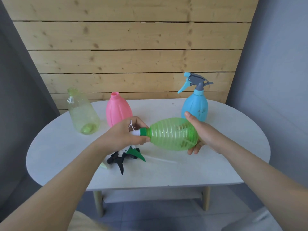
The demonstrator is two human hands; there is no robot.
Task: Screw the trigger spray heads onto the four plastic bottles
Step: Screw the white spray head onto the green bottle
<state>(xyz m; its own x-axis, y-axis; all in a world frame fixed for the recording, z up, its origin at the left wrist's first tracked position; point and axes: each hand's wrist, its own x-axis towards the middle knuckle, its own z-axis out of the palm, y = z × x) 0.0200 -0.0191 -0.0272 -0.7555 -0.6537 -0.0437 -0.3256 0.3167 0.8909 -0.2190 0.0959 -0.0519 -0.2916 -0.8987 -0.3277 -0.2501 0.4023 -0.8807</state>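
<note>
— What's the room like from where you stand?

— Plain enough. A pale oval tabletop [216, 164] on light wooden legs [98, 204], pushed up against a wall of pine boards [133, 47]. Grey walls either side, a grey tiled floor [150, 217] underneath.

— And the hands?

— Both are up over the tabletop with a ribbed green bottle [173, 134] held on its side between them. The right hand [201, 132] cups the base, thumb on top and fingers [194, 150] curled underneath. The left hand [123, 134] is wrapped round the neck end, fingers closed on a white spray head [134, 132] whose green collar [143, 131] sits right at the bottle's mouth. How far the collar is wound on, I cannot tell.

— The other bottles?

— A blue bottle [195, 107] stands upright at the back right, its blue and grey trigger head [195, 82] already on. A pink bottle [117, 110] stands near the back, just behind the left hand, neck bare. A clear yellowish bottle [83, 112] stands at the left, also bare, a bit apart from the pink one.

— Anything loose?

— Below the left hand lie two spray heads touching each other, a black one [116, 161] and a green one [136, 154], with a thin clear tube [161, 160] running out to the right along the tabletop
</note>
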